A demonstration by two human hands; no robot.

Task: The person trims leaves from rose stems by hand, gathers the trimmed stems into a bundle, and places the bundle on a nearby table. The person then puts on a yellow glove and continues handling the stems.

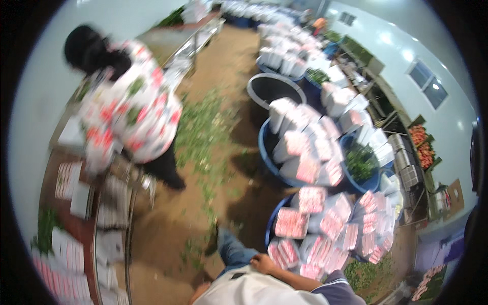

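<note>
My right hand [264, 263] shows at the bottom of the head view, at the end of a forearm that runs in from a dark short sleeve [338, 284]. Its fingers look curled, and blur hides whether it holds anything. It lies over my white shirt [254, 292], right beside the nearest blue tub [271, 223], which is packed with white-sleeved bundles of pink flowers [291, 222]. My jeans-clad leg [233, 250] points toward the floor below. My left hand is out of view.
A person in a floral top [133, 114] bends over a long table [81, 203] of wrapped bundles at left. More blue tubs of bundles [305, 147], an empty tub [274, 87] and a tub of greenery [361, 162] line the right. Green leaves [203, 127] litter the brown floor.
</note>
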